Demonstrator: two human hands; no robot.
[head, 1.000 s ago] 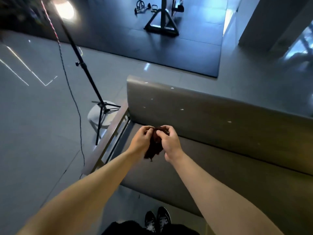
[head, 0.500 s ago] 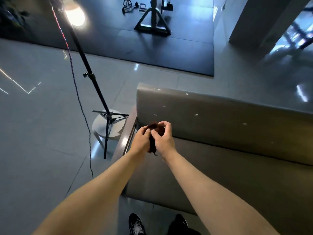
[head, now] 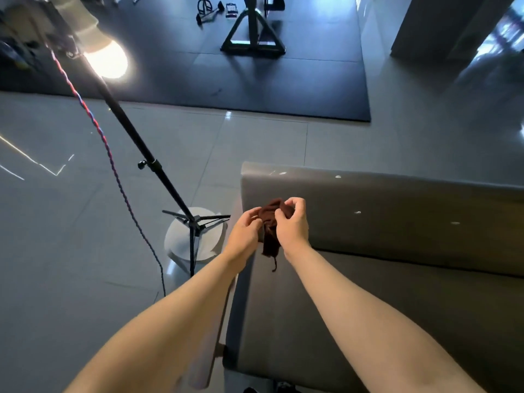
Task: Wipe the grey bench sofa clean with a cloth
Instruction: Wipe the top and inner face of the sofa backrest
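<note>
Both hands (head: 266, 231) bunch cloth (head: 270, 222) over sofa (head: 397, 293).

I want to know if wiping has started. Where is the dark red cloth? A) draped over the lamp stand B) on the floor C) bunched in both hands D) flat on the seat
C: the left hand and right hand both grip the bunched cloth in the air over the sofa, a loose tail hanging down.

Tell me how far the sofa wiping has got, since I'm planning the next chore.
Done: the cloth is fetched. In hand: left hand and right hand grip it bunched, apparently off the grey bench sofa. Left: seemingly all the wiping; white specks dot the backrest.
</note>
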